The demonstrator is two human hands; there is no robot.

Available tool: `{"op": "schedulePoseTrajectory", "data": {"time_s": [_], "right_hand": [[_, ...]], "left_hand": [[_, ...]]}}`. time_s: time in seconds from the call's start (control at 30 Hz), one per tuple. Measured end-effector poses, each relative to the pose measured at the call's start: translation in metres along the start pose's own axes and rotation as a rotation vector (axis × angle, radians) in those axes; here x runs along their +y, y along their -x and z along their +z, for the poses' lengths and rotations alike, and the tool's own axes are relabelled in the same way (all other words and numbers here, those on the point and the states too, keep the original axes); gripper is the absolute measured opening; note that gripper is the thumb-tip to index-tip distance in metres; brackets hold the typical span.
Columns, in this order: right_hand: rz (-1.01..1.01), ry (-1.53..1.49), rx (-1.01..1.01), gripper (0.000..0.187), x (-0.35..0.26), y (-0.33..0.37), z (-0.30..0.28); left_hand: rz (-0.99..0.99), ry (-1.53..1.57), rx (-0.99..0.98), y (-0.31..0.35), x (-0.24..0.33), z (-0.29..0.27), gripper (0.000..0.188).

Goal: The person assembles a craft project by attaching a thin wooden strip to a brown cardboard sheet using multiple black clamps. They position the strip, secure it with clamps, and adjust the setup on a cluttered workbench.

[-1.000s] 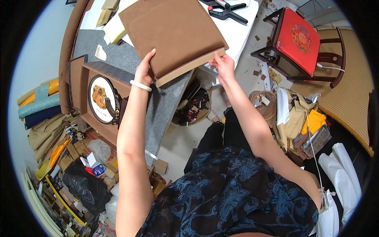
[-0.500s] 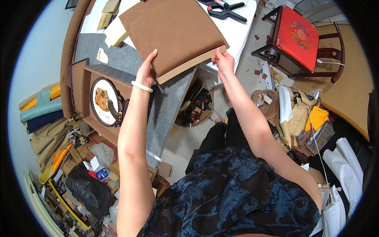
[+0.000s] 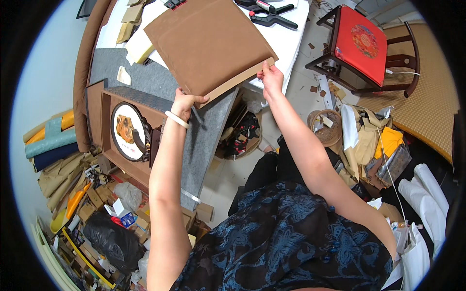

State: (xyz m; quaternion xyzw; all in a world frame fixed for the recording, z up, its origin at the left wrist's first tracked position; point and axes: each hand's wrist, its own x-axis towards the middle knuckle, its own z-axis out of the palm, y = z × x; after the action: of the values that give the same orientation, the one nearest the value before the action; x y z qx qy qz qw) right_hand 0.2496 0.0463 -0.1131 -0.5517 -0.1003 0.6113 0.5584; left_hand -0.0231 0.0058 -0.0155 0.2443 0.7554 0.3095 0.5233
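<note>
A brown padded panel (image 3: 211, 43) lies tilted across the table in front of me, with a lighter tan strip (image 3: 238, 81) along its near edge. My left hand (image 3: 185, 103) grips the panel's near left corner, thumb on top of the strip and the other fingers partly hidden. At the strip's right end, my right hand (image 3: 270, 78) pinches the corner between thumb and fingers. Left of my left wrist stands an open brown box (image 3: 109, 138) holding a round white plaque (image 3: 128, 131) in a dark frame.
Black spring clamps (image 3: 274, 18) lie on the white tabletop past the panel. Tan blocks (image 3: 131, 14) and a pale yellow block (image 3: 141, 46) sit at the far left. A red-seated chair (image 3: 361, 46) stands to the right. Boxes and a black bag (image 3: 114, 237) crowd the lower left floor.
My left hand has turned and slid down to the near corner, its thumb now lying along the strip. The panel has shifted slightly left; my right hand keeps its pinch.
</note>
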Motion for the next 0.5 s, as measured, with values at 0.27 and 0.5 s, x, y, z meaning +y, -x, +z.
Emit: {"op": "schedulePoseTrajectory", "data": {"time_s": [0.27, 0.5], "right_hand": [[-0.013, 0.101, 0.057, 0.024, 0.001, 0.000, 0.002], [0.001, 0.118, 0.034, 0.024, -0.003, 0.003, 0.005]], "left_hand": [[-0.117, 0.205, 0.031, 0.013, -0.028, 0.014, 0.103], [0.032, 0.311, 0.086, 0.004, -0.067, 0.017, 0.080]]}}
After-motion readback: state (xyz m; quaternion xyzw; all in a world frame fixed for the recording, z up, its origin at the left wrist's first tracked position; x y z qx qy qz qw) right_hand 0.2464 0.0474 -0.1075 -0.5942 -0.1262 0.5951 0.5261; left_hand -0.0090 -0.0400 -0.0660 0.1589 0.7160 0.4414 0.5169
